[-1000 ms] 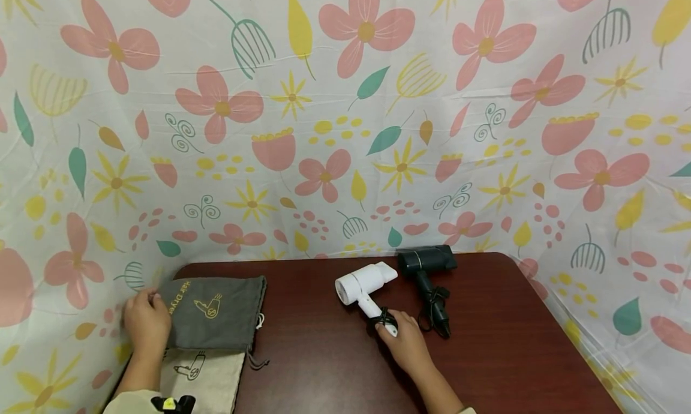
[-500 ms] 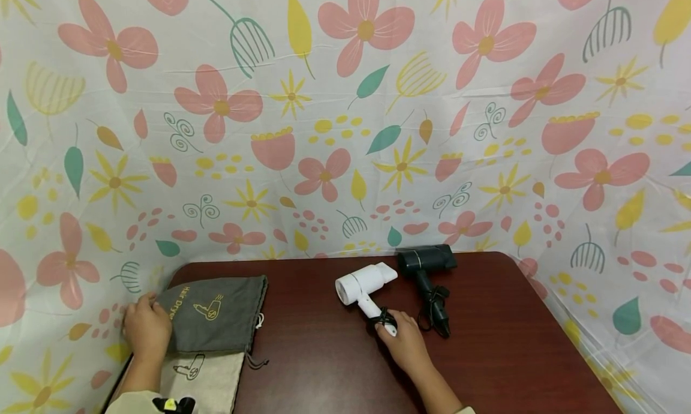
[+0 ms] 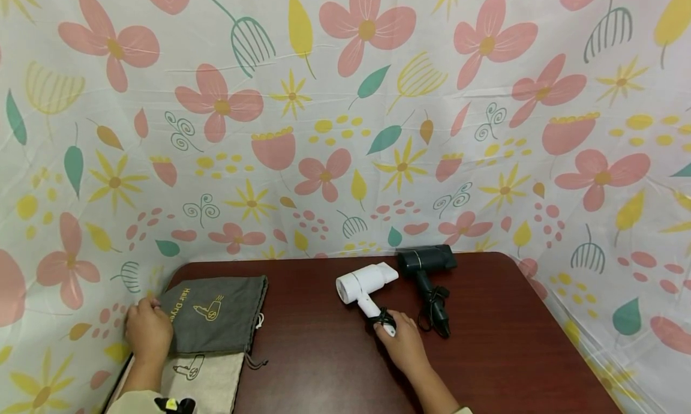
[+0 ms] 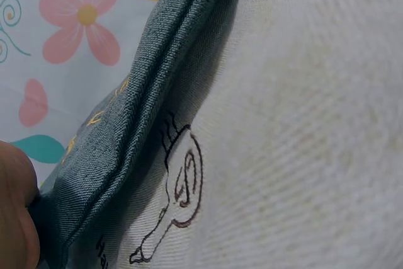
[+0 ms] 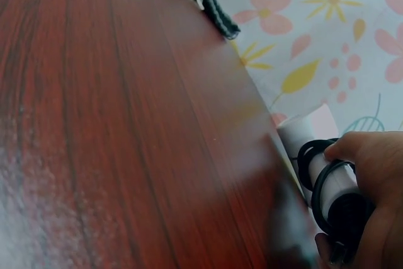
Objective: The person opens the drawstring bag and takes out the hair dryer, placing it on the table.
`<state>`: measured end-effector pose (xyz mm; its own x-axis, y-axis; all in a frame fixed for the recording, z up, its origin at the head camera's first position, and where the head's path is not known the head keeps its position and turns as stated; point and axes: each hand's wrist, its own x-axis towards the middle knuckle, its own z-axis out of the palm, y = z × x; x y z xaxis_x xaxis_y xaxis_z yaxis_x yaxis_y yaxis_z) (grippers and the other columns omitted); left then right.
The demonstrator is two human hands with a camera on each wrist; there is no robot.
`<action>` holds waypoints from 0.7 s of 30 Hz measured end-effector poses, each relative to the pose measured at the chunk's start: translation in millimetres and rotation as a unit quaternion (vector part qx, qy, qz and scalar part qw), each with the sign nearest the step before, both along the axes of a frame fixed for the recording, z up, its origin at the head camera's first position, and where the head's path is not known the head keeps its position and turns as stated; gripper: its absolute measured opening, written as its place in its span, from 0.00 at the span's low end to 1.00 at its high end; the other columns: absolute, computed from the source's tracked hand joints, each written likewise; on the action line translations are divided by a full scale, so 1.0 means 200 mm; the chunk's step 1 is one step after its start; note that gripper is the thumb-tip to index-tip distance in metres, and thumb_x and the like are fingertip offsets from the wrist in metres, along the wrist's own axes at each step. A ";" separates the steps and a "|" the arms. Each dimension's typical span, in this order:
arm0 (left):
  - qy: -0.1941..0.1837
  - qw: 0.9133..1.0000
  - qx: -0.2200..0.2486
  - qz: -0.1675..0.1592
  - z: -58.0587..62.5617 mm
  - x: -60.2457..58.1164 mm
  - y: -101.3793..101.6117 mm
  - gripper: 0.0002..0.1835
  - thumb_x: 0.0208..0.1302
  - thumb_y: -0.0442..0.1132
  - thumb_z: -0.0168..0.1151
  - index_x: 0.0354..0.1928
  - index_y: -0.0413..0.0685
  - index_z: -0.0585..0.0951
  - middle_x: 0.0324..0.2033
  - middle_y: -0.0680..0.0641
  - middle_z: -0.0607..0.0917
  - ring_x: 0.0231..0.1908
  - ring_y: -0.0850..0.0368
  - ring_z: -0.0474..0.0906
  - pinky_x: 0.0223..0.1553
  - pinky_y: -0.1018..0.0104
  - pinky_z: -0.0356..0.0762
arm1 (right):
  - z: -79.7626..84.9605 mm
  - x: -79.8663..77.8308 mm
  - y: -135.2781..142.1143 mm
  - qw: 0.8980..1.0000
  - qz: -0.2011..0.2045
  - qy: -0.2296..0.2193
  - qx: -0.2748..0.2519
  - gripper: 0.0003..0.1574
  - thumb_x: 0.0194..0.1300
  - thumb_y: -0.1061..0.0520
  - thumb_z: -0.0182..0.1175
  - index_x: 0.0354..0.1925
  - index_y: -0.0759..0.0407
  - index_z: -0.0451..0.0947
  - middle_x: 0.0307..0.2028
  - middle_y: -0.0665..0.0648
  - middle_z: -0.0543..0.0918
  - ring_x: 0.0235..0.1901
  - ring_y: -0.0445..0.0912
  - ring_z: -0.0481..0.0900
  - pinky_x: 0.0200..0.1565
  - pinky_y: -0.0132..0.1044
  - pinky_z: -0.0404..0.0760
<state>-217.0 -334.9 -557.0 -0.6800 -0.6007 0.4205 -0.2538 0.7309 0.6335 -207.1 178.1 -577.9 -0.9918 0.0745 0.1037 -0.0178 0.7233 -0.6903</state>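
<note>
At the left, my left hand (image 3: 148,330) pinches the left edge of a grey drawstring bag (image 3: 227,333) printed "Hair Dryer" in yellow. In the left wrist view the grey bag (image 4: 135,111) slopes up over a cream bag (image 4: 302,130) with a black dryer drawing. My right hand (image 3: 403,345) grips the handle of a white hair dryer (image 3: 358,284), whose black cord is wound round the handle. From the right wrist view, the thumb lies at the cord (image 5: 313,163). The fingertips of the left hand are mostly hidden.
A black hair dryer (image 3: 426,259) with its cord bundled round the handle lies just right of the white one, near the back edge. The dark red-brown table (image 3: 313,354) backs onto a flowered cloth (image 3: 324,132), which also hangs at both sides.
The grey bag's left edge shifts and folds slightly under my left hand, covering part of the lettering. The right hand and white hair dryer stay almost still.
</note>
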 end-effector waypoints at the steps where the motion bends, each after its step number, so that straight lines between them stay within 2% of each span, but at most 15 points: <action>1: -0.002 1.000 0.001 0.001 0.00 0.00 0.00 0.09 0.70 0.28 0.43 0.42 0.33 0.74 0.39 0.28 0.72 0.45 0.24 0.69 0.40 0.31 0.62 | 0.00 0.00 0.00 1.000 -0.001 0.000 0.000 0.29 0.65 0.47 0.68 0.58 0.62 0.79 0.45 0.55 0.85 0.46 0.49 0.78 0.47 0.45 0.76; 11: -0.060 0.998 0.017 -0.001 -0.03 0.01 0.00 0.14 0.69 0.30 0.40 0.47 0.33 0.75 0.45 0.25 0.73 0.49 0.24 0.70 0.44 0.30 0.63 | 0.00 0.01 -0.04 1.000 -0.008 -0.002 0.004 0.30 0.64 0.48 0.68 0.58 0.63 0.79 0.48 0.58 0.85 0.48 0.52 0.78 0.49 0.48 0.77; 21: -0.113 0.993 0.008 -0.023 -0.05 0.05 0.03 0.20 0.66 0.34 0.48 0.56 0.28 0.74 0.56 0.22 0.69 0.57 0.22 0.64 0.53 0.27 0.56 | -0.01 0.02 -0.05 1.000 -0.001 -0.007 0.004 0.29 0.66 0.48 0.66 0.58 0.65 0.78 0.49 0.60 0.84 0.50 0.54 0.78 0.51 0.50 0.77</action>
<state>-206.9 -328.2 -567.8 -0.7829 -0.5721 0.2443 -0.3578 0.7354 0.5755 -204.0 168.5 -579.6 -0.9931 0.0751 0.0899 -0.0068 0.7293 -0.6842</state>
